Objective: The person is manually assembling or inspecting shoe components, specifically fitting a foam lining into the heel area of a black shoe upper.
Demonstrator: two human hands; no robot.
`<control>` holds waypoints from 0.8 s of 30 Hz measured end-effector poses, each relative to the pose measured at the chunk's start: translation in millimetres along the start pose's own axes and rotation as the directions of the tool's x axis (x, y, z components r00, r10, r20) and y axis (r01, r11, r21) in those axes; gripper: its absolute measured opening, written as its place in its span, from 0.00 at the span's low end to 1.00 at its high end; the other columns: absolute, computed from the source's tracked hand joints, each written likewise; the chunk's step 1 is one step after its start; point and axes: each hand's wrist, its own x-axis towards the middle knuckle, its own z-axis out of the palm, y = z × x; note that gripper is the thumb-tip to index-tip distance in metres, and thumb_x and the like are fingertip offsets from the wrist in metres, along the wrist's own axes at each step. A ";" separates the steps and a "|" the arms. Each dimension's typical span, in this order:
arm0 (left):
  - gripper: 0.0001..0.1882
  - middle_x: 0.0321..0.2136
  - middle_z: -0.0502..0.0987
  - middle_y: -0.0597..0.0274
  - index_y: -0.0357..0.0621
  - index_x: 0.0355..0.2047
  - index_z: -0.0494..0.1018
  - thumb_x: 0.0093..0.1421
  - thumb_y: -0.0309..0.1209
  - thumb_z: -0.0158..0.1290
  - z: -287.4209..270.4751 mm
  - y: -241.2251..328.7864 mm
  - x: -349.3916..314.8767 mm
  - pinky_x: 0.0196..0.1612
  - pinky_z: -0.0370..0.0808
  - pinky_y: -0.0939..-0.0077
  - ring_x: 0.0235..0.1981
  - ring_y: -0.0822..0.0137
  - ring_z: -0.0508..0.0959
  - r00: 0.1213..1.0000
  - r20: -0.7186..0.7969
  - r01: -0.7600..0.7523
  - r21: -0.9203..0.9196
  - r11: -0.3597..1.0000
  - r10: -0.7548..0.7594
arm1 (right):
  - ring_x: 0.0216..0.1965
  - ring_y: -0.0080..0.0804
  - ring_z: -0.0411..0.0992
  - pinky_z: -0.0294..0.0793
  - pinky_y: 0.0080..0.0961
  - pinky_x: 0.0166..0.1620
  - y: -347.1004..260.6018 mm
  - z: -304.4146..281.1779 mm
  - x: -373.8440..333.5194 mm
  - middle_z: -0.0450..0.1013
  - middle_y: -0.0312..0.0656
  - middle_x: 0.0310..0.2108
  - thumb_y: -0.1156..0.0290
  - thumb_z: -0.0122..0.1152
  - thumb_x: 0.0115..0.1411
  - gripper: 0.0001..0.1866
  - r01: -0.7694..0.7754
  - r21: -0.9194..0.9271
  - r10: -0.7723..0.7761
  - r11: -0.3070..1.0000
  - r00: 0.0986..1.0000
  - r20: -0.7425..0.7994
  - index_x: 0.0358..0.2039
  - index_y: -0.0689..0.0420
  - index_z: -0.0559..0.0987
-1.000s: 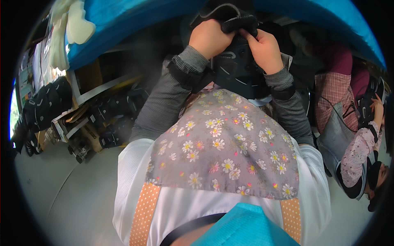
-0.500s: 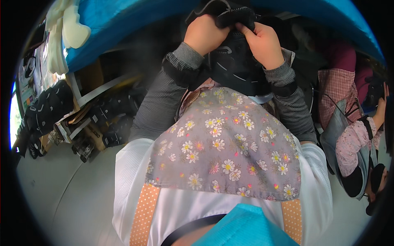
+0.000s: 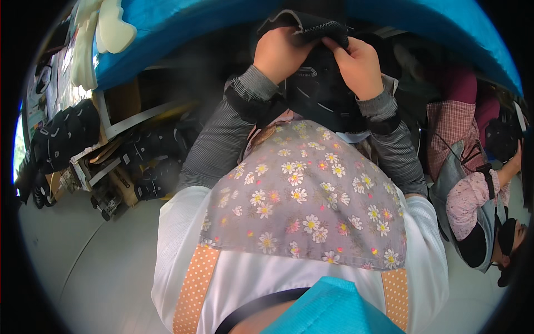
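A black fabric shoe upper (image 3: 317, 34) with a pale zigzag seam along its edge is held up between both hands at the top of the view. My left hand (image 3: 282, 57) is closed round its left side, fingertips hidden behind the cloth. On the other side my right hand (image 3: 357, 65) pinches the edge, thumb lying near the seam. Below the hands, over my lap, hangs more black shoe material (image 3: 318, 92) with grey curved lines and a small pale mark. Whether it joins the held piece cannot be made out.
A blue-covered surface (image 3: 183, 28) arches across the top, with pale foam sole shapes (image 3: 118, 28) at its left. Black shoe uppers (image 3: 69, 133) are stacked beside a white-framed rack (image 3: 144, 118). A co-worker (image 3: 473, 203) sits close on the right, handling something black.
The held edge has spread wider and flatter, showing more of its zigzag seam. My hands have shifted only slightly. The co-worker's arm has moved a little.
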 end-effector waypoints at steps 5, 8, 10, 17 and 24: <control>0.16 0.28 0.80 0.49 0.45 0.36 0.80 0.56 0.43 0.57 9.9 -14.4 5.2 0.35 0.77 0.65 0.32 0.51 0.81 0.998 0.045 0.044 -0.018 0.999 -0.043 | 0.15 0.30 0.68 0.66 0.25 0.22 7.1 0.8 10.6 0.70 0.45 0.14 0.57 0.59 0.61 0.20 -0.018 -0.037 0.020 0.999 0.997 0.068 0.27 0.64 0.80; 0.16 0.30 0.80 0.50 0.45 0.37 0.79 0.55 0.43 0.57 18.8 -20.4 3.5 0.36 0.77 0.65 0.33 0.51 0.81 0.987 0.089 0.136 -0.030 0.990 -0.133 | 0.15 0.29 0.68 0.66 0.25 0.23 11.6 0.7 8.0 0.70 0.42 0.14 0.56 0.58 0.62 0.21 -0.037 0.020 0.035 0.999 0.996 0.077 0.27 0.64 0.79; 0.17 0.30 0.80 0.49 0.45 0.37 0.79 0.55 0.44 0.58 20.2 -20.8 3.7 0.36 0.77 0.65 0.33 0.50 0.81 0.991 0.068 0.122 -0.092 0.988 -0.116 | 0.16 0.27 0.68 0.66 0.25 0.23 14.5 0.6 9.3 0.71 0.41 0.14 0.56 0.58 0.62 0.21 -0.062 0.024 0.060 0.998 0.994 0.091 0.26 0.64 0.79; 0.15 0.29 0.80 0.50 0.46 0.37 0.80 0.56 0.43 0.58 19.4 -18.0 0.6 0.35 0.77 0.65 0.32 0.50 0.80 0.996 -0.083 -0.030 -0.199 0.980 0.014 | 0.18 0.23 0.69 0.67 0.24 0.24 4.4 4.2 0.6 0.72 0.40 0.15 0.59 0.59 0.62 0.18 0.034 0.111 -0.034 0.993 0.999 -0.003 0.28 0.65 0.80; 0.15 0.26 0.80 0.51 0.45 0.35 0.80 0.58 0.43 0.55 22.3 -21.6 2.5 0.33 0.77 0.66 0.29 0.51 0.80 0.998 -0.007 0.063 -0.099 0.993 -0.064 | 0.19 0.46 0.71 0.67 0.32 0.24 6.9 1.1 11.0 0.70 0.53 0.17 0.57 0.58 0.61 0.19 -0.013 -0.096 0.016 0.995 0.999 0.031 0.28 0.64 0.79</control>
